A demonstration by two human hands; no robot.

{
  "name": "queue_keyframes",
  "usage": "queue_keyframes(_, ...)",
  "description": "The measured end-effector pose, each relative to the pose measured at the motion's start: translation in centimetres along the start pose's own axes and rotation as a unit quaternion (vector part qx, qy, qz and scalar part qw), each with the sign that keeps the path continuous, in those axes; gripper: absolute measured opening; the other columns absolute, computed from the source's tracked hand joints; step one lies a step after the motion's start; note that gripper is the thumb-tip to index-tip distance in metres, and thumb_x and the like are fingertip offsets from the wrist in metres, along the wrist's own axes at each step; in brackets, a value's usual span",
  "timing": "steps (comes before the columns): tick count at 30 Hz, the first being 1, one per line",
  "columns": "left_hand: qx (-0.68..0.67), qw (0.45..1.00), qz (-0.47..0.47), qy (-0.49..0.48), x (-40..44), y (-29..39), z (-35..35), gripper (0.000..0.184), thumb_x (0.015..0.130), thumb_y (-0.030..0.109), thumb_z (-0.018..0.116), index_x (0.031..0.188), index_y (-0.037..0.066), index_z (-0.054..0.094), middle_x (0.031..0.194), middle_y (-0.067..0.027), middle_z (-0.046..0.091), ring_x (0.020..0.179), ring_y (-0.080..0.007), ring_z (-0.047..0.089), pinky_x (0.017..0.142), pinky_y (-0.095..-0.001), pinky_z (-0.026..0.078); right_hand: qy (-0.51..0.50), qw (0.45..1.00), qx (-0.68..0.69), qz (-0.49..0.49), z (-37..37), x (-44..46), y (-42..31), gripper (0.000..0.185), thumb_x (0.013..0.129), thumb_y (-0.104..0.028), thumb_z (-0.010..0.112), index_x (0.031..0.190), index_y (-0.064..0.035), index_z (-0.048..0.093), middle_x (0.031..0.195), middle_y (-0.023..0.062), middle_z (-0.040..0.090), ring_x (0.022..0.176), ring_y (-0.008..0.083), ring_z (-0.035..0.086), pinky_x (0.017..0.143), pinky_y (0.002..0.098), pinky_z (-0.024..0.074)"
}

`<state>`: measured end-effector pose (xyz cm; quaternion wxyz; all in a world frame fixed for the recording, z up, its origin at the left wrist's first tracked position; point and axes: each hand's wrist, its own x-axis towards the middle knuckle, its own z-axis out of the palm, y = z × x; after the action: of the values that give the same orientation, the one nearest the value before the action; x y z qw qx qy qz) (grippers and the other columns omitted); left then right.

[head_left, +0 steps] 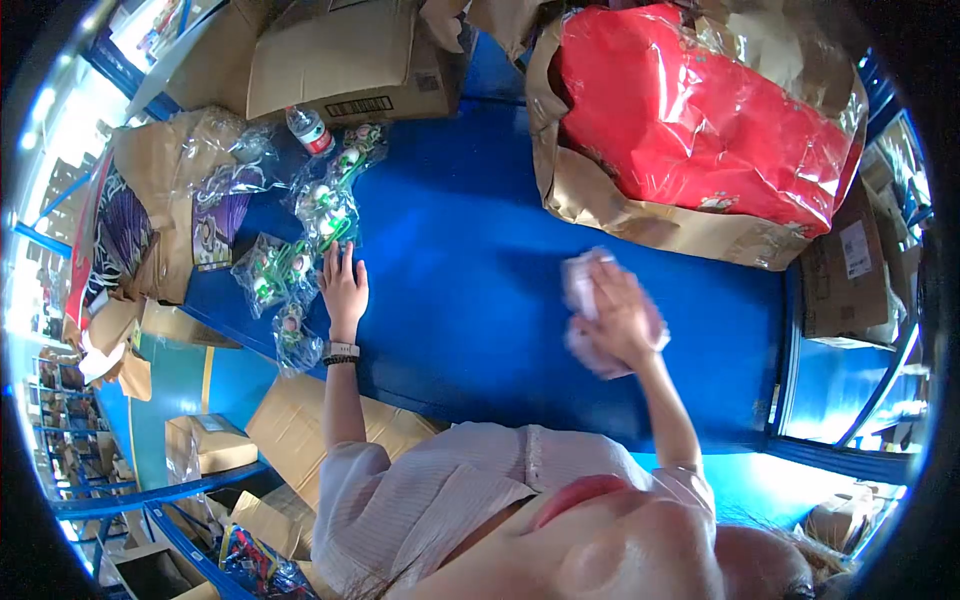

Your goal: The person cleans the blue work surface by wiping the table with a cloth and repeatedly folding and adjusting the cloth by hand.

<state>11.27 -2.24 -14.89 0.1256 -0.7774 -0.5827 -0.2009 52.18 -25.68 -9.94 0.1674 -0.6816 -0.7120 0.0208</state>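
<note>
My right hand (622, 318) presses a pale pink cloth (592, 350) against the blue tabletop (460, 280); both are slightly smeared by motion. On the left, my left hand (345, 292) rests with its fingers stretched out and holds nothing. Its fingertips touch or lie right beside clear plastic packets (328, 215) with small green and white items inside, too small to name. More such packets (270, 275) lie to the left of that hand, one of them near the wrist at the table's edge.
A plastic bottle with a red label (310, 130) lies behind the packets. An open cardboard box (340, 65) stands at the back left. Red plastic-wrapped goods (690, 120) in torn brown paper fill the back right. Cartons (210, 445) and a blue rail (170, 490) are at lower left.
</note>
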Motion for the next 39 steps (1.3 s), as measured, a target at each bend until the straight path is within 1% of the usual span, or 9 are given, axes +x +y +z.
queue_keyframes(5, 0.070, 0.997, 0.031, 0.028, -0.2, 0.5, -0.5, 0.042, 0.092, 0.031, 0.051, 0.131, 0.014, 0.050, 0.137, -0.0137, 0.047, 0.124, -0.0332, 0.047, 0.096, -0.0496, 0.041, -0.001, 0.992, -0.048, -0.116, 3.2, 2.0, -8.7, 0.061, 0.089, -0.050, 0.047, 0.135, -0.0111, 0.046, 0.148, 0.0091, 0.034, 0.137, 0.0299, 0.028, 0.112, 0.0526, 0.0181)
queue_keyframes(9, -0.033, 0.990, -0.021, -0.138, -0.5, 3.4, -5.7, 0.041, 0.091, 0.034, 0.052, 0.126, 0.012, 0.054, 0.130, -0.0136, 0.054, 0.113, -0.0338, 0.055, 0.090, -0.0434, 0.047, -0.043, 0.983, 0.083, -0.158, 1.3, 1.4, -9.8, 0.053, 0.088, -0.044, 0.053, 0.131, -0.0132, 0.050, 0.144, 0.0063, 0.039, 0.132, 0.0285, 0.037, 0.104, 0.0482, 0.0330)
queue_keyframes(12, -0.150, 0.978, 0.008, -0.145, -1.2, 7.1, -9.1, 0.042, 0.089, 0.037, 0.055, 0.121, 0.010, 0.057, 0.121, -0.0131, 0.060, 0.103, -0.0338, 0.060, 0.084, -0.0391, 0.050, -0.186, 0.952, 0.243, -0.006, -1.7, 4.2, -8.1, 0.042, 0.087, -0.036, 0.058, 0.124, -0.0170, 0.054, 0.136, 0.0027, 0.046, 0.120, 0.0247, 0.048, 0.094, 0.0411, 0.0434)
queue_keyframes(14, -0.258, 0.936, 0.065, -0.232, -2.2, 9.8, -10.3, 0.041, 0.086, 0.038, 0.059, 0.114, 0.008, 0.060, 0.120, -0.0138, 0.059, 0.101, -0.0345, 0.060, 0.081, -0.0403, 0.051, 0.066, 0.997, 0.028, -0.039, 0.4, 5.8, -6.1, 0.035, 0.086, -0.031, 0.059, 0.120, -0.0193, 0.056, 0.124, 0.0009, 0.053, 0.106, 0.0210, 0.055, 0.087, 0.0363, 0.0473)
queue_keyframes(20, -0.191, 0.958, 0.161, -0.144, -5.1, 13.3, -9.0, 0.036, 0.083, 0.041, 0.064, 0.097, 0.008, 0.062, 0.122, -0.0087, 0.056, 0.102, -0.0320, 0.058, 0.086, -0.0429, 0.047, 0.012, 0.979, 0.002, -0.203, 2.8, 8.4, -6.1, 0.036, 0.083, -0.021, 0.063, 0.119, -0.0198, 0.059, 0.119, 0.0010, 0.057, 0.099, 0.0224, 0.058, 0.090, 0.0341, 0.0461)
queue_keyframes(24, -0.311, 0.901, 0.185, -0.237, -5.8, 13.4, -10.7, 0.034, 0.081, 0.039, 0.066, 0.092, 0.007, 0.061, 0.116, -0.0082, 0.055, 0.098, -0.0294, 0.058, 0.085, -0.0440, 0.045, -0.101, 0.984, 0.033, -0.143, 2.3, 8.8, -7.3, 0.036, 0.082, -0.017, 0.063, 0.117, -0.0190, 0.060, 0.113, 0.0018, 0.057, 0.096, 0.0221, 0.059, 0.089, 0.0325, 0.0468)
queue_keyframes(30, -0.365, 0.888, 0.184, -0.211, -6.4, 14.9, -11.5, 0.030, 0.080, 0.033, 0.068, 0.089, 0.005, 0.059, 0.106, -0.0074, 0.057, 0.091, -0.0275, 0.057, 0.082, -0.0430, 0.044, -0.070, 0.980, 0.039, -0.182, 3.7, 8.0, -7.1, 0.033, 0.083, -0.016, 0.060, 0.116, -0.0184, 0.060, 0.111, 0.0022, 0.056, 0.091, 0.0239, 0.061, 0.082, 0.0345, 0.0496)
queue_keyframes(34, -0.459, 0.856, 0.133, -0.197, -6.5, 15.8, -10.2, 0.024, 0.078, 0.023, 0.071, 0.086, 0.005, 0.057, 0.095, -0.0065, 0.058, 0.081, -0.0232, 0.057, 0.073, -0.0357, 0.044, -0.122, 0.980, 0.147, -0.054, 1.3, 8.4, -7.9, 0.033, 0.080, -0.010, 0.062, 0.113, -0.0161, 0.062, 0.102, 0.0011, 0.060, 0.084, 0.0224, 0.064, 0.074, 0.0332, 0.0523)
queue_keyframes(39, -0.513, 0.825, 0.110, -0.212, -5.0, 15.7, -10.7, 0.023, 0.076, 0.011, 0.074, 0.082, 0.004, 0.053, 0.081, -0.0049, 0.057, 0.068, -0.0148, 0.054, 0.062, -0.0248, 0.043, -0.141, 0.973, 0.173, -0.051, -1.0, 8.3, -6.2, 0.033, 0.079, -0.007, 0.065, 0.112, -0.0125, 0.063, 0.096, 0.0038, 0.063, 0.075, 0.0206, 0.062, 0.069, 0.0290, 0.0501)
